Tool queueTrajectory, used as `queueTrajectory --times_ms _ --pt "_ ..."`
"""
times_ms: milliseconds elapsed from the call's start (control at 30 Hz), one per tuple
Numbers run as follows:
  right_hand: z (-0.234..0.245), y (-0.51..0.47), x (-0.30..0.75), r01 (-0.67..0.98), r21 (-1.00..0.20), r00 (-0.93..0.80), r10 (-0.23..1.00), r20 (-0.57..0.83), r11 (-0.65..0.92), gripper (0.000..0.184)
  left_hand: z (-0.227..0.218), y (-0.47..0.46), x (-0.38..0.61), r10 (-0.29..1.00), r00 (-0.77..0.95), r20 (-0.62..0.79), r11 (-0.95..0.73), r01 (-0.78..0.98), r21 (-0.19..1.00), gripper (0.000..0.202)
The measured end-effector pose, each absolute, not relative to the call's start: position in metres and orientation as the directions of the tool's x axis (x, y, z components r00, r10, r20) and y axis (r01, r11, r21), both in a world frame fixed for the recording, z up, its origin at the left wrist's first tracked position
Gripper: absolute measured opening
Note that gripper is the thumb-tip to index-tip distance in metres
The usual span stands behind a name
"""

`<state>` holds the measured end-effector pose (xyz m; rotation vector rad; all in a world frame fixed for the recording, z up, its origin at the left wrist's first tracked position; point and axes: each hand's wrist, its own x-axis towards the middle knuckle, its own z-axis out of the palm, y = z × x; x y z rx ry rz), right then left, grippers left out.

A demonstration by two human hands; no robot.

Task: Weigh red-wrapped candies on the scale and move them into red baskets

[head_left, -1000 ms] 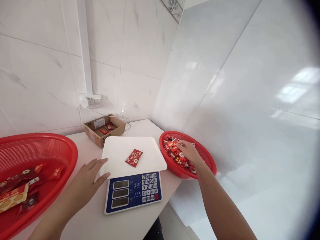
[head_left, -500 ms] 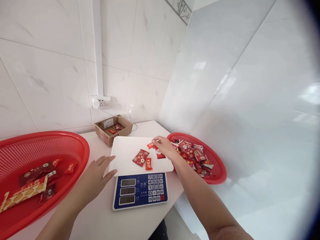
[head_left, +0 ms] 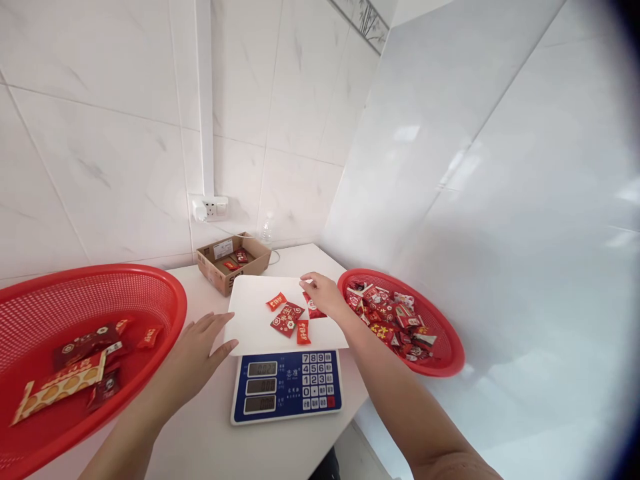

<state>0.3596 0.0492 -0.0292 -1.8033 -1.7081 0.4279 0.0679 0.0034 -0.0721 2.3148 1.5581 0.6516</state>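
Observation:
My left hand is open beside the left edge of a white weighing pan, thumb and fingers apart. Over the pan's right side, my right hand has its fingers apart and holds nothing. Under its fingers lies a red snack packet, partly covered by the hand. Left of it, the pan bears a small orange-red packet, a larger dark red packet and another small orange-red packet. The pan belongs to a blue digital scale with a keypad and three displays.
A red basket at left holds several snack packets. Another red basket at right is heaped with packets. Behind the pan stands a cardboard box with packets inside, near a clear bottle and a wall socket.
My right hand has let go of a small orange-red packet, which now lies farther left on the pan. The view has shifted slightly; my left hand stays beside the pan.

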Motion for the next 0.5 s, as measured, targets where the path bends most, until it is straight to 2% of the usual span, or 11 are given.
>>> queueTrajectory --times_ms 133,267,400,500 --pt "-0.041 0.042 0.376 0.830 -0.558 0.113 0.975 0.191 0.013 0.026 -0.073 0.004 0.067 0.927 0.315 0.203 -0.374 0.811 0.449 0.055" --pt "-0.043 0.034 0.412 0.864 -0.498 0.205 0.954 0.220 -0.071 0.032 -0.071 0.005 0.064 0.930 0.303 0.208 -0.366 0.817 0.445 0.056" --pt "-0.040 0.020 0.474 0.877 -0.393 0.374 0.906 0.197 -0.276 0.034 -0.071 0.007 0.063 0.937 0.292 0.190 -0.347 0.829 0.437 0.059" --pt "-0.047 0.006 0.521 0.836 -0.262 0.518 0.851 0.085 -0.482 0.028 -0.075 0.010 0.062 0.932 0.301 0.202 -0.361 0.828 0.429 0.058"
